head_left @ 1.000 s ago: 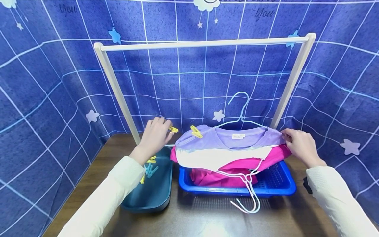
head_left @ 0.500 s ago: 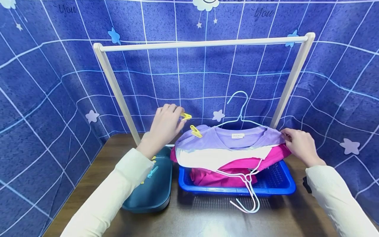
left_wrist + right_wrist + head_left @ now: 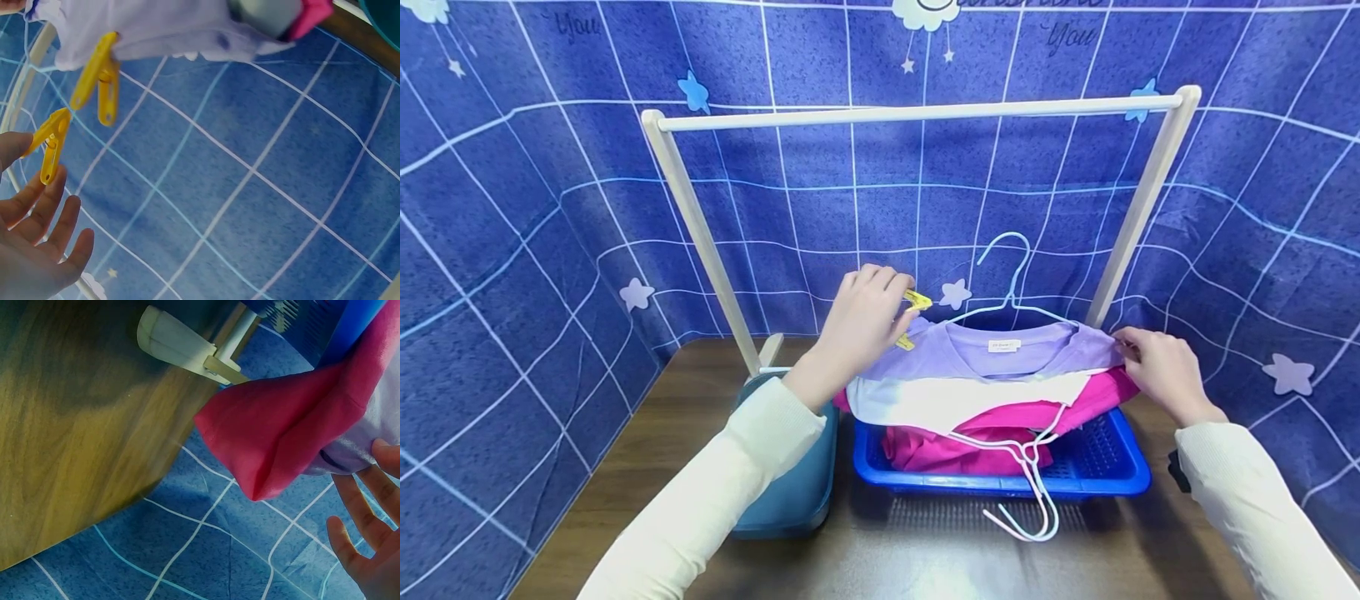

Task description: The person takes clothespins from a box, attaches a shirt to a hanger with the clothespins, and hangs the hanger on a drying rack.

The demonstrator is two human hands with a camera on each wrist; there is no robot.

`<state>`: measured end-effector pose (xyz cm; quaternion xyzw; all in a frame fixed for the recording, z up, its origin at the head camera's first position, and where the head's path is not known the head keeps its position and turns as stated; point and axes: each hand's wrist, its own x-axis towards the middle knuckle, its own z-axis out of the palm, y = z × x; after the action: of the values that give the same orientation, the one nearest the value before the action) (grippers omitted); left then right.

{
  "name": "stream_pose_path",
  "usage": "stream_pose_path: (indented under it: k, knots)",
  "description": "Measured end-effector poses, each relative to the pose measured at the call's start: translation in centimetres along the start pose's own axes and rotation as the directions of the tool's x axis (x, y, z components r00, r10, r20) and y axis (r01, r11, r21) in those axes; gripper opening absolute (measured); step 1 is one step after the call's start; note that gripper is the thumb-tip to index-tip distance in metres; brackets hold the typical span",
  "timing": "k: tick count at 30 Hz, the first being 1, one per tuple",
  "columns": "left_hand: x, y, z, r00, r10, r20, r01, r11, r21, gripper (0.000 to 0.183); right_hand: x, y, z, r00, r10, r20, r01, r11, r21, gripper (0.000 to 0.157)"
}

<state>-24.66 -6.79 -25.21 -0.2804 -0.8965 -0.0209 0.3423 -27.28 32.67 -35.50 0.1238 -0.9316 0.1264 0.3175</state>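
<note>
A yellow clothespin (image 3: pixel 918 300) is pinched between the thumb and fingers of my left hand (image 3: pixel 871 321), above the left shoulder of a purple, white and pink shirt (image 3: pixel 992 400). Another yellow clothespin (image 3: pixel 100 81) is clipped on that shoulder; in the head view my left hand partly hides it. Under the shirt's neckline sits a light blue hanger (image 3: pixel 1013 283), its hook pointing up. My right hand (image 3: pixel 1168 371) pinches the shirt's right shoulder, with the thumb on the purple cloth (image 3: pixel 359 447) in the right wrist view.
A blue basket (image 3: pixel 940 482) with pink cloth stands beneath the shirt, and pale hangers (image 3: pixel 1030 475) hang over its front. To its left is a dark teal bin (image 3: pixel 797 500), partly covered by my left arm. A white rack (image 3: pixel 917 112) rises behind.
My left hand has moved right and up from beside the bin to the shirt's left shoulder, carrying the yellow clothespin. My right hand has stayed on the right shoulder.
</note>
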Motion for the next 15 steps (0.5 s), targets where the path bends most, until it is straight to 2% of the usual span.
stream_pose_path:
  k: [15]
  knots:
    - [0.6,4.3,1.2,0.992,0.123,-0.027,-0.123,0.992,-0.013,0.029,-0.2,0.1,0.2,1.0,0.009,0.005,-0.009,1.0,0.008,0.015]
